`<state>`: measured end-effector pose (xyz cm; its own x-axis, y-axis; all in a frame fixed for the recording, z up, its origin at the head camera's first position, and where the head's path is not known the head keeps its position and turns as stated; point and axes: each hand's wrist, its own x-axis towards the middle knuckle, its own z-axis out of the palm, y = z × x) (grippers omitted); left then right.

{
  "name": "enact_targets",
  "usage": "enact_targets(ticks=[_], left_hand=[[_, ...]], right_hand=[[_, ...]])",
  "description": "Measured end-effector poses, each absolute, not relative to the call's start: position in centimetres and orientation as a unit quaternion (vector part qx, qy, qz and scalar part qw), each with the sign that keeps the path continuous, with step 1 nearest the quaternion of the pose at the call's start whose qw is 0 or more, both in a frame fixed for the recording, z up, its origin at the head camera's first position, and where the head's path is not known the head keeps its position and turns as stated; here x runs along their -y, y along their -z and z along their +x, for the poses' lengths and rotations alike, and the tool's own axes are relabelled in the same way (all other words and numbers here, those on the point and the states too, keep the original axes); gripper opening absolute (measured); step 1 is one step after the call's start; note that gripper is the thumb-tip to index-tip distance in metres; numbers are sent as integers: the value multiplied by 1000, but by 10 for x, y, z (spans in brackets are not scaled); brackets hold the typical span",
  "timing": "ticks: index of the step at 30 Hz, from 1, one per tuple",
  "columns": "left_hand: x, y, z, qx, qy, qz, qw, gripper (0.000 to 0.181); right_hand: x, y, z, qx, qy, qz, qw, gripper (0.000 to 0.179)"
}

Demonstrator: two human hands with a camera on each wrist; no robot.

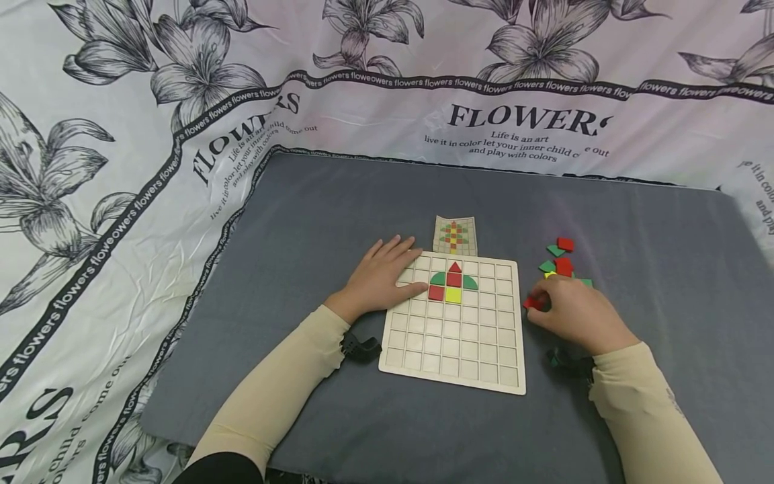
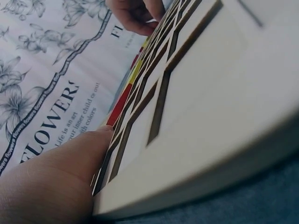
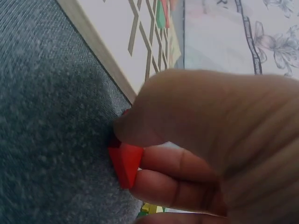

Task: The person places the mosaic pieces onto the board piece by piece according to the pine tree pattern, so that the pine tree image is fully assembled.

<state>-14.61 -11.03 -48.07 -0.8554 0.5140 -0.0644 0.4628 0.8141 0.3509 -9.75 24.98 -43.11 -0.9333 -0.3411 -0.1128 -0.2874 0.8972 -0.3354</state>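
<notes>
On the grid board [image 1: 450,349], a red triangle [image 1: 455,267], red and yellow squares and two green rounded pieces sit in cells of the upper rows. My left hand [image 1: 382,274] rests on the board's upper left edge, fingers spread and straight, thumb tip beside the red square [image 1: 436,293]. Off the board's right edge, my right hand [image 1: 571,312] pinches a red piece [image 3: 125,163] between thumb and fingers, low over the grey cloth. The fingers partly cover this piece, so I cannot tell its full shape.
A small pattern card [image 1: 444,247] lies against the board's top edge. Several loose red, green and yellow pieces [image 1: 564,267] lie beyond the right hand, partly hidden by it. Grey cloth [image 1: 326,202] covers the table, with flower-printed fabric [image 1: 387,114] around it.
</notes>
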Motion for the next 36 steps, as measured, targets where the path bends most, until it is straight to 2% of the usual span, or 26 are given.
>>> enact_targets(ticks=[16,36], left_hand=[[112,481,-146,-948,-167,259,85,79],[111,482,-146,-948,-166,258,83,79]], right_hand=[[-226,421,-101,-965,180,-172,83,19],[-178,427,-108,-948,174,-259,66,11]])
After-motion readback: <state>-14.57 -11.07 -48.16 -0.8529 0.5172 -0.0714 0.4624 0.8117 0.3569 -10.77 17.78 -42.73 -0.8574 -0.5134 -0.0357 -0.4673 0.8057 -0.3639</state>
